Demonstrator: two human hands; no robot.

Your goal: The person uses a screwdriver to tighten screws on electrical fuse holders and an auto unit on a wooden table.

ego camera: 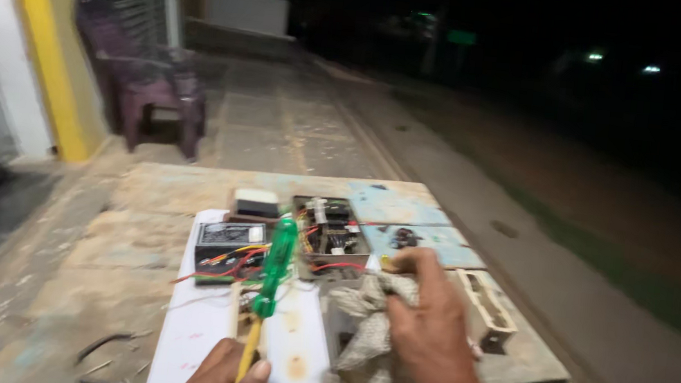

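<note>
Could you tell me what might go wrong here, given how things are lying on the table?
The green-handled screwdriver in the left hand points at the loose red and yellow wires, so it might snag them. The right hand bunches the cloth beside the open box and could drag it.

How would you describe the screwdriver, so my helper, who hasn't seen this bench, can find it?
On the worn wooden table lies a white board. Above its near end the left hand holds a screwdriver with a yellow shaft and translucent green handle, pointing at the open black electronics box. It is the only green and yellow tool there.
</note>
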